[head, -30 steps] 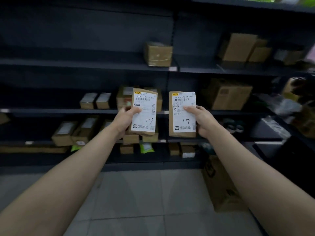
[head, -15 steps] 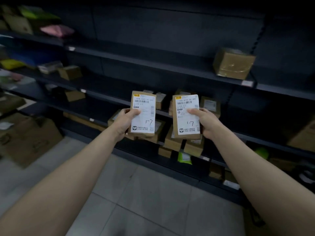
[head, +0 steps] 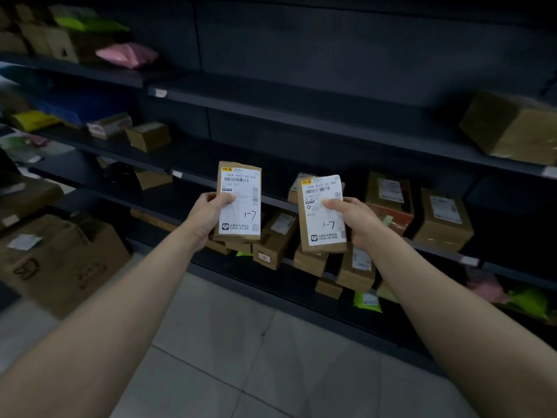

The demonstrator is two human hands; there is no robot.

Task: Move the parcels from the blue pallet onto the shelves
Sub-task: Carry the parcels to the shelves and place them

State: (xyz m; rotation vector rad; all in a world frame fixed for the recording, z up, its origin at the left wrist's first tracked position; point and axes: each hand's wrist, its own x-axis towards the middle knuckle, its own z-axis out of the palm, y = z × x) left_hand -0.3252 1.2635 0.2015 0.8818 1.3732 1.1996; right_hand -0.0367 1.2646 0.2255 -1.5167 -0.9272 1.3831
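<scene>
I hold two small brown parcels upright in front of dark shelves (head: 301,119). My left hand (head: 206,217) grips the left parcel (head: 239,200), thumb across its white label marked "1-7". My right hand (head: 358,220) grips the right parcel (head: 322,214), which bears the same kind of label, also marked "1-7". Both parcels hang in the air, level with the middle shelf, apart from each other. The blue pallet is not in view.
Several brown boxes (head: 441,220) sit on the shelf behind my hands, more on the shelf below (head: 272,239). One large box (head: 512,128) stands on the upper shelf at right. A big carton (head: 60,260) rests on the tiled floor (head: 241,357) at left.
My view has swung left along the shelves, which now run diagonally. Both hands still hold their parcels, which have drifted slightly apart.
</scene>
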